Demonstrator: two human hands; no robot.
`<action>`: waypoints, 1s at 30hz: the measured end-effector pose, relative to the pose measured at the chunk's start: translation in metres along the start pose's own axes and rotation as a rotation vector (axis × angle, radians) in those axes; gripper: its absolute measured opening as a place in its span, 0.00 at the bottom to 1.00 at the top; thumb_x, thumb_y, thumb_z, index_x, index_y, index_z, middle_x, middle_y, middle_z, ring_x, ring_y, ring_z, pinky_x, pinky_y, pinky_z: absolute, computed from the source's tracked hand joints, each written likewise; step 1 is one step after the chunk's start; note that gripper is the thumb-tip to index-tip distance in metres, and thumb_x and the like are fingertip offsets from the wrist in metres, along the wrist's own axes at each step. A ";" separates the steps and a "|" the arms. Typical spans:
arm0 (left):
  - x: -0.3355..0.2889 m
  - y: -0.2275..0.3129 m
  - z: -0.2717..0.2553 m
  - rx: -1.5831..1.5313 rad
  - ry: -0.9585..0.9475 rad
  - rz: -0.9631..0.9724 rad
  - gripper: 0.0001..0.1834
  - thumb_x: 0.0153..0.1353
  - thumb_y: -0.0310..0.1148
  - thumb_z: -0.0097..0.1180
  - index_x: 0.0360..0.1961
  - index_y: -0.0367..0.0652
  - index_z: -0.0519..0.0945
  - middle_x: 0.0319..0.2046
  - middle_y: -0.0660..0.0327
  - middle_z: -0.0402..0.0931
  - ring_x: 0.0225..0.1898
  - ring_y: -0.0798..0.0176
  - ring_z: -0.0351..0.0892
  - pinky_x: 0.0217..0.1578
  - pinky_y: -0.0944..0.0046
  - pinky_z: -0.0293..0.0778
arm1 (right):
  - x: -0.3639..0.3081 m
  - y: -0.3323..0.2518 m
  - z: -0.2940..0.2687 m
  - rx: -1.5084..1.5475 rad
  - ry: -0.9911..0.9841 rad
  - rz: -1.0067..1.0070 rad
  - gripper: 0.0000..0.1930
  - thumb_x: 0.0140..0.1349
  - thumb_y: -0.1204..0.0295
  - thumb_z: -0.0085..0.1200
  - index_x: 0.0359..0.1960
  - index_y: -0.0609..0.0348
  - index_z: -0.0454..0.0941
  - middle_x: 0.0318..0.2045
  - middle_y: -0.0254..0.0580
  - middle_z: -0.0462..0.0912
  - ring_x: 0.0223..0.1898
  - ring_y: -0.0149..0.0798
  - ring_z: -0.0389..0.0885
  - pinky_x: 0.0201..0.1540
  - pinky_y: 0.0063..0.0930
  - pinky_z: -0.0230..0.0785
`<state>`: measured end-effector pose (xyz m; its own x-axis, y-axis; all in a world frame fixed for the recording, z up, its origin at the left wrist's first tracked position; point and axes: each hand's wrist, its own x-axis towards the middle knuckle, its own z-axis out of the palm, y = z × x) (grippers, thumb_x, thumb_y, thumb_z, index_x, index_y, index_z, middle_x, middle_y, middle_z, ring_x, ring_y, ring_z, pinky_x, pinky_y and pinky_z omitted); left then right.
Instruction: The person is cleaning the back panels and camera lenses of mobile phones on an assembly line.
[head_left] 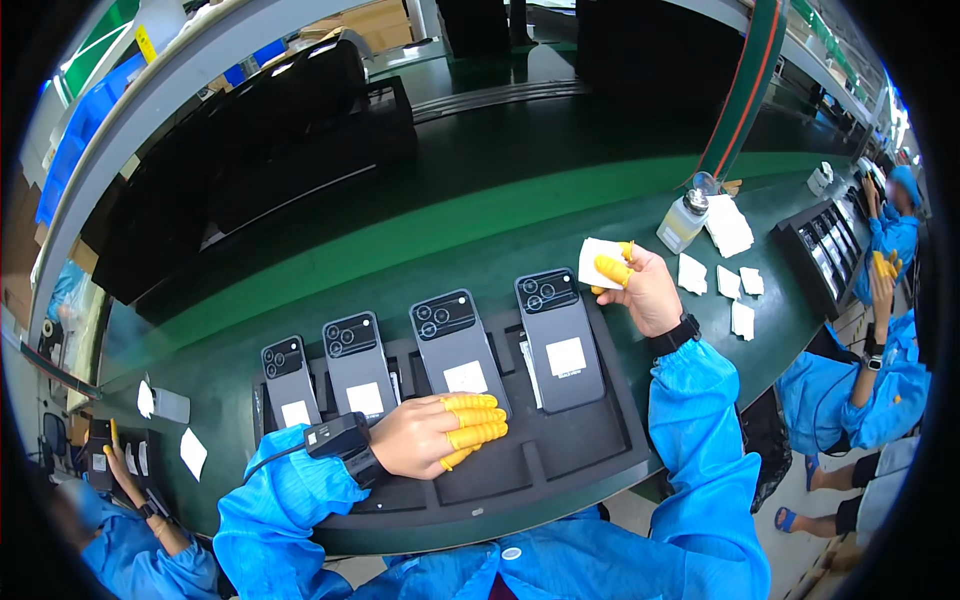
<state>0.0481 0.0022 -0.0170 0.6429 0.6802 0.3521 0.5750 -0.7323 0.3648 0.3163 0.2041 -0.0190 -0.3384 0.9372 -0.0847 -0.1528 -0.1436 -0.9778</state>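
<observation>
Fingers: left hand (pixel 432 437) lies flat with its yellow-capped fingers (pixel 472 418) together, resting on the black tray (pixel 560 455) just below the third phone; right hand (pixel 645 290) has its capped fingertips pinched on a white wipe (pixel 596 253).
Head view, phones: four grey phones (pixel 450 343) lie back-up in a row in the tray, each with a white sticker.
Wipes: one in the right hand; four loose white squares (pixel 740 300) and a stack lie on the green bench (pixel 420 235) to the right.
Bottle: one clear dispenser bottle (pixel 684 220) stands near the right hand.
Edges: tray's near edge sits at the bench front; its lower slots are bare.
Room: open green bench lies behind the tray.
Others: co-workers in blue sit left and right.
</observation>
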 end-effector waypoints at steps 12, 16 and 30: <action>0.006 0.000 -0.010 0.059 -0.132 0.040 0.19 0.58 0.29 0.59 0.52 0.45 0.81 0.53 0.59 0.78 0.57 0.55 0.77 0.59 0.58 0.72 | 0.013 -0.023 -0.029 0.077 -0.035 -0.029 0.14 0.62 0.75 0.60 0.49 0.63 0.77 0.42 0.40 0.84 0.41 0.33 0.84 0.40 0.23 0.74; 0.024 -0.004 -0.030 0.097 -0.212 0.087 0.19 0.60 0.33 0.58 0.54 0.43 0.79 0.55 0.56 0.76 0.59 0.54 0.74 0.63 0.55 0.68 | 0.012 -0.085 -0.061 -0.233 -0.031 -0.229 0.13 0.61 0.77 0.59 0.47 0.64 0.79 0.40 0.41 0.83 0.43 0.33 0.83 0.47 0.26 0.76; 0.064 -0.015 0.030 -0.014 -0.120 0.171 0.24 0.65 0.40 0.54 0.61 0.45 0.73 0.60 0.56 0.71 0.64 0.52 0.67 0.68 0.53 0.58 | 0.020 -0.116 -0.088 -1.311 0.435 -1.016 0.14 0.52 0.84 0.59 0.41 0.60 0.84 0.32 0.49 0.83 0.34 0.49 0.83 0.38 0.33 0.74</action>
<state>0.0954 0.0556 -0.0260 0.7866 0.5367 0.3055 0.4455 -0.8357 0.3211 0.4085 0.2676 0.0757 -0.3022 0.5229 0.7970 0.7492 0.6473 -0.1406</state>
